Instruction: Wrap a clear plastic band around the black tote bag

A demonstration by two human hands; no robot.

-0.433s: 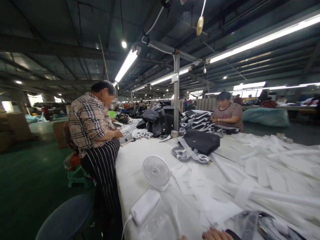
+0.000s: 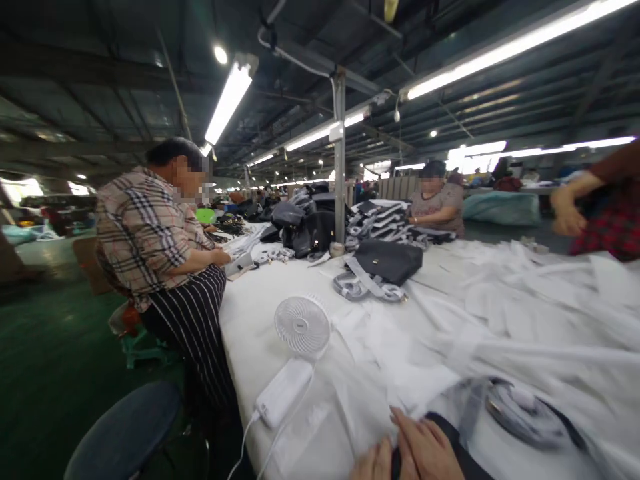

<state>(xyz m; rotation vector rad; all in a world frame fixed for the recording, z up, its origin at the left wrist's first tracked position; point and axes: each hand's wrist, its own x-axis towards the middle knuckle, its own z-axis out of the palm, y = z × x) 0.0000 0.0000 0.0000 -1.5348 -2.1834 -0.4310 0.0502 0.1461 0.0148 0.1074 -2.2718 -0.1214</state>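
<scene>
Right hand (image 2: 425, 448) lies flat, fingers out, on black bag (image 2: 463, 450), gripping nothing. Left hand (image 2: 373, 465) beside it, mostly cropped, grip unclear. Bag being positioned; lifting needs a grasp first.

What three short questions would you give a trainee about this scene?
1. True or false: the fan stands on the table, near the power bank.
2. The right hand lies on: A) a cup, B) a dark piece, C) a book.
3. What pattern has the shirt of the person at the table's left edge?
Key: 1 true; 2 B; 3 plaid.
</scene>
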